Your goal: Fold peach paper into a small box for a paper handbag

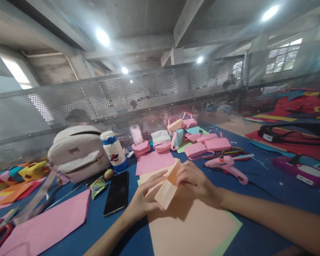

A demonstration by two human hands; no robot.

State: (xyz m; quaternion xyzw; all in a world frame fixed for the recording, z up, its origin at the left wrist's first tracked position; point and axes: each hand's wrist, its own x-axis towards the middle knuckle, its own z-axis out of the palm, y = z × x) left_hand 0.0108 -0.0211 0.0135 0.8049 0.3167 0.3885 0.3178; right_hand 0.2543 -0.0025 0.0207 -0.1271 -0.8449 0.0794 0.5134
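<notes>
Paper box (165, 195), peach, one: above a peach sheet (190, 225), left hand (139, 201) and right hand (196, 182) both clamped on its sides; presumably light, crisp at folds, easily crushed, best held by creased edges.

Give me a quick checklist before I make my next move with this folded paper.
1. Left hand steadying the folded peach paper: ok, thumb and fingers are on it.
2. Right hand on the same piece: ok, fingers at its upper edge.
3. Peach sheet underneath lined up with the green sheet: not ok, green sticks out at the right.
4. Glue gun away from your fingers: ok, it lies on the table beyond your right hand.
5. Glue gun hot: cannot tell.
6. Phone off the peach sheet: ok, it lies to the left.
</notes>
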